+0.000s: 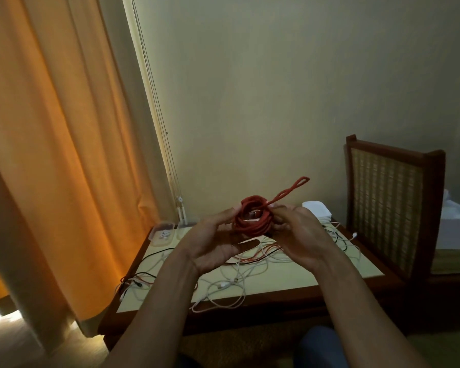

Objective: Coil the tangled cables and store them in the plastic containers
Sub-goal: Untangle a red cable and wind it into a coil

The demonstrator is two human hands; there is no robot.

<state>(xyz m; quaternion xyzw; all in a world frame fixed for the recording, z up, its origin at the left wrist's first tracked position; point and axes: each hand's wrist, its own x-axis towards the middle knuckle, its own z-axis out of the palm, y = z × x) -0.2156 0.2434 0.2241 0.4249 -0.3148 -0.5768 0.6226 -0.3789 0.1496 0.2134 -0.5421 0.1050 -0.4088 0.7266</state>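
Head: coil (251, 217) between left hand (215, 243), right hand (300, 235)

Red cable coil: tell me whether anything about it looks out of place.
One thing: a doubled loop sticks out up and to the right of the round red cable coil, not wound in. The right hand pinches its base; the left hand supports the coil's other side.

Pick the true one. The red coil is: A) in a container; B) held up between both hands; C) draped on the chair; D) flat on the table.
B: the red coil sits above the table, between the left hand and the right hand, which pinches its loose loop.
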